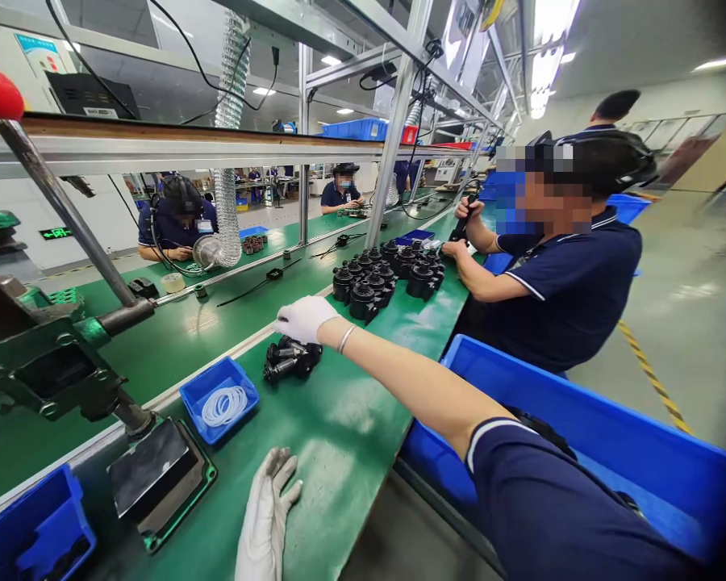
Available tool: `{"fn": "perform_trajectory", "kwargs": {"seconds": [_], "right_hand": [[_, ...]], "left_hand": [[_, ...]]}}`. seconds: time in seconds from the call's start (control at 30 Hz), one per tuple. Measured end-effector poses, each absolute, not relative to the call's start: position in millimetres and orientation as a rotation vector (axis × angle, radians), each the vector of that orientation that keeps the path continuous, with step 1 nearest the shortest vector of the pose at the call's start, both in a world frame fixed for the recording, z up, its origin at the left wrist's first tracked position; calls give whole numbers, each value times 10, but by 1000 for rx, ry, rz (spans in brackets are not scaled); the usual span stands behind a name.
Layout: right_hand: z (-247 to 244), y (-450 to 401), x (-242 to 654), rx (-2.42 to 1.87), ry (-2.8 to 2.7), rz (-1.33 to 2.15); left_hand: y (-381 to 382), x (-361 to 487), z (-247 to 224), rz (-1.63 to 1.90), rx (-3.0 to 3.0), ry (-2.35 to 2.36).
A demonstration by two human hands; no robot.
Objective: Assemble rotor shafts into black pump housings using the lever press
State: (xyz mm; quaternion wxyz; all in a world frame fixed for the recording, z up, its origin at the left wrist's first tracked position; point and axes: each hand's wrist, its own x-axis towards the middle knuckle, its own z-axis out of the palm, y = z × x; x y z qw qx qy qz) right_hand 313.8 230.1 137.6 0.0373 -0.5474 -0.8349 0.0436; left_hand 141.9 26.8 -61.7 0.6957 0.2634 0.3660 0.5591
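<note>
My left hand (270, 512), in a white glove, is low over the green bench (332, 460) with its fingers apart and nothing in it. My right hand (306, 319), also gloved, reaches far forward, fingertips pinched together; anything between them is too small to make out. Just below it lies a small group of black parts with metal shafts (287, 361). A blue tray (242, 424) holding white rings (223, 405) stands between my hands and the press. Beyond my right hand, several round black housings (363, 298) stand grouped on the bench.
At the left is a green press (48, 363) with a red-knobbed lever (66, 210) and a black block below. A blue bin (42, 524) is lower left. A large blue bin (557, 403) lies under my right arm. A co-worker (569, 274) sits right; an aluminium post (399, 129) rises ahead.
</note>
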Motion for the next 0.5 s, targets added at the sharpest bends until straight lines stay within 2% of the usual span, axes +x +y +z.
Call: {"fn": "perform_trajectory", "kwargs": {"seconds": [0.1, 0.3, 0.4, 0.5], "right_hand": [[1338, 1979, 3066, -1469, -2536, 499], [712, 1176, 2527, -1054, -2409, 1397], [501, 997, 2303, -1020, -2309, 1637], [369, 932, 2192, -1075, -1931, 1854]], "left_hand": [[243, 1356, -334, 1242, 795, 983], [222, 1048, 120, 1011, 1516, 1315], [113, 834, 162, 844, 1681, 1318], [-65, 622, 152, 853, 1636, 1418]]}}
